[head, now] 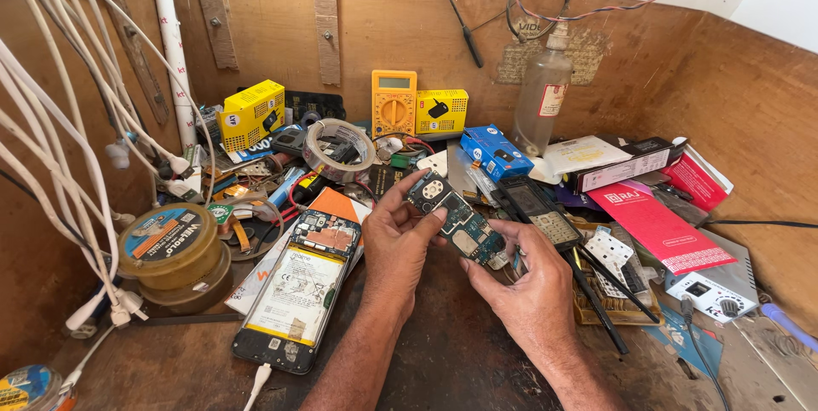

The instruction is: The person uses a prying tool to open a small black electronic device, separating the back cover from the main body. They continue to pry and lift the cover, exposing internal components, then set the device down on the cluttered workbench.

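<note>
Both forearms rise from the bottom edge, and the left hand and right hand meet over the dark wooden surface, each clamped on one end of a small phone circuit board held in the air between them; the left fingers curl round its upper end, where a round camera ring sits, while the right thumb presses its lower end against the fingers behind; the board looks light and stiff, a thin teal plate crowded with dark chips and pale metal shields, and I judge it fragile, best pinched by its bare edges and not across the components, since a flex or a slip could crack a joint; just left of the left hand an opened smartphone lies face down, its battery label and inner parts exposed, a white cable plugged in at its near end; farther left stands a round tin of adhesive; beyond the fingers, against the back wall, are a roll of clear tape, a yellow multimeter and a cloudy plastic bottle; right of the right hand lie an old keypad phone and a red carton.
</note>
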`<state>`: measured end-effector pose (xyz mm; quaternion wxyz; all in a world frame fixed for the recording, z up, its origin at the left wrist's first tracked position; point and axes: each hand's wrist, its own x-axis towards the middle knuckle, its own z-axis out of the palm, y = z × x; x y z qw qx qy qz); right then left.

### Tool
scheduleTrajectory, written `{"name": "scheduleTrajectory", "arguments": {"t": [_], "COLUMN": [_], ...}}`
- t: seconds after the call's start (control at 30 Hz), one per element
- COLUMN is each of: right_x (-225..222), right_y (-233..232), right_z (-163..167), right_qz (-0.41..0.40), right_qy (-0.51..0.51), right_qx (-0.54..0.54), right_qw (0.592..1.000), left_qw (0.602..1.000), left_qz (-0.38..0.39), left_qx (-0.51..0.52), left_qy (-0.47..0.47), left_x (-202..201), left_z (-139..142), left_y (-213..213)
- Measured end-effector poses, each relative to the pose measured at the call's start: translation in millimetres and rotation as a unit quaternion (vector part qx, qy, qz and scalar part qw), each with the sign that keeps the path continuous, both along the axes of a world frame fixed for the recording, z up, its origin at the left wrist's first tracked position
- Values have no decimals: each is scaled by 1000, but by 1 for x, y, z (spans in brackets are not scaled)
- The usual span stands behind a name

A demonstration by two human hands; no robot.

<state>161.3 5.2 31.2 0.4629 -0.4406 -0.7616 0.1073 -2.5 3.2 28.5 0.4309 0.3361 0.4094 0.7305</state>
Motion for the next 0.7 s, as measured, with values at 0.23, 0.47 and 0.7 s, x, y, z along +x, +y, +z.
{"name": "scheduleTrajectory", "arguments": {"t": [0.23,0.47,0.7], "right_x": [-1,0,0], "right_y": [0,0,3], "right_z": [1,-1,-2], "right_qz": [4,8,53], "right_qy": [10,15,53], "right_qx": [-14,-19,29], "right_qw": [1000,1000,997], "left_qw": [1000,1000,996], "left_qz": [-4,2,46], "left_qx": [1,-10,-15], "left_qy": [-12,-25,-70], "left_x": [0,-1,-3], "left_z": [0,-3,-6], "left_y": [0,1,5]}}
